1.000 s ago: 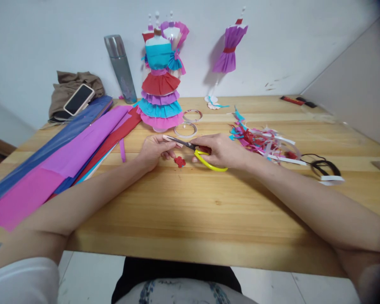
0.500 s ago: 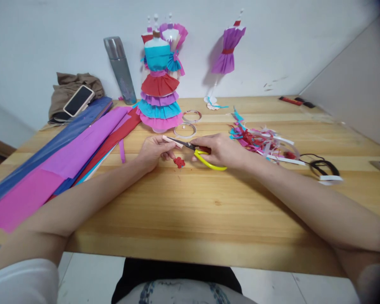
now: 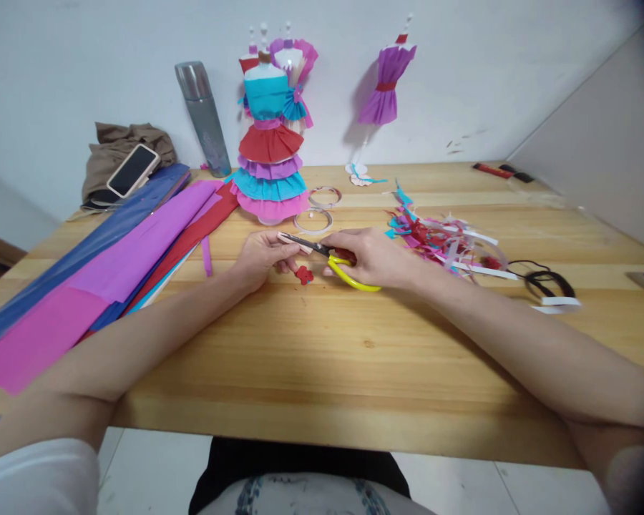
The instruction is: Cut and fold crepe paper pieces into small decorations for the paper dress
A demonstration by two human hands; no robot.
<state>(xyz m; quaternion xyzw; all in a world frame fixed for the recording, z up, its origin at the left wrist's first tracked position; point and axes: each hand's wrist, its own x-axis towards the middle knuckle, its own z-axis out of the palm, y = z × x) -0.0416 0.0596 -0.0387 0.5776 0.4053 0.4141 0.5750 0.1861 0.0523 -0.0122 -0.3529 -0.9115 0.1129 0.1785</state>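
Observation:
My left hand (image 3: 262,259) is closed, pinching a small pale pink paper strip (image 3: 305,249) between thumb and fingers. In my right hand (image 3: 373,256) is a pair of scissors with yellow handles (image 3: 354,277), its dark blades pointing left along the strip and reaching my left fingertips. Whether the blades are fully closed is too small to tell. Just below the strip, close to my left fingers, a small red paper flower (image 3: 303,275) shows over the wooden table (image 3: 322,357).
Paper-dressed mannequins (image 3: 271,143) stand behind my hands, near tape rolls (image 3: 313,221). Long crepe paper sheets (image 3: 139,250) lie left, with a phone (image 3: 134,172) and flask (image 3: 204,118) behind. Paper scraps (image 3: 440,243) and black cord (image 3: 550,282) lie right. A purple-dressed mannequin (image 3: 387,86) stands farther back.
The scissors have shifted slightly left, their tips closer to my left fingertips, and their handles sit at a slightly different angle. My left hand has barely moved.

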